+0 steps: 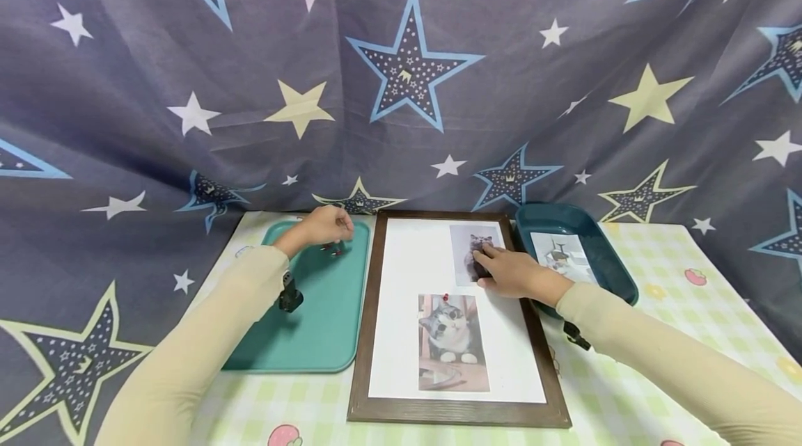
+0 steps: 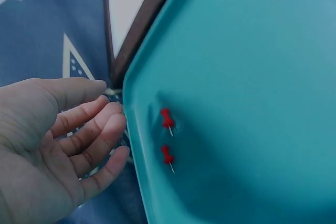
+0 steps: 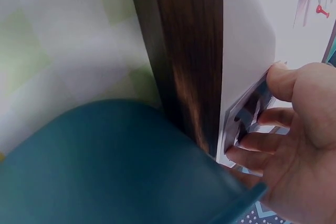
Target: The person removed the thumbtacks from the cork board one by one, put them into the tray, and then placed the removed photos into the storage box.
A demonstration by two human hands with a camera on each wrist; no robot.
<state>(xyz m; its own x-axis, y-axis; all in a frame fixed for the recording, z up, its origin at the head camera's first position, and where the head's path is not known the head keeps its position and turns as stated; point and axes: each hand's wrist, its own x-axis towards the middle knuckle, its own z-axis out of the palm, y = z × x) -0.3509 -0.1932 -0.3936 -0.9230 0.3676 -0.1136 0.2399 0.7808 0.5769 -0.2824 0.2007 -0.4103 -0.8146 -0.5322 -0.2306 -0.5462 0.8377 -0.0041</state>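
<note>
My right hand rests on a photo of a dark grey cat at the upper right of a brown-framed white board. In the right wrist view its thumb and fingertips touch that photo's edges. Lower on the board lies a photo of a grey-and-white cat, with a red push pin at its top edge. My left hand, fingers loosely bent and holding nothing visible, hovers by the far edge of a green tray. Two red push pins lie in the tray close to it.
Right of the board stands a dark teal bin with another picture in it, its wall close against the frame. A checked tablecloth covers the table. Behind hangs a star-patterned curtain.
</note>
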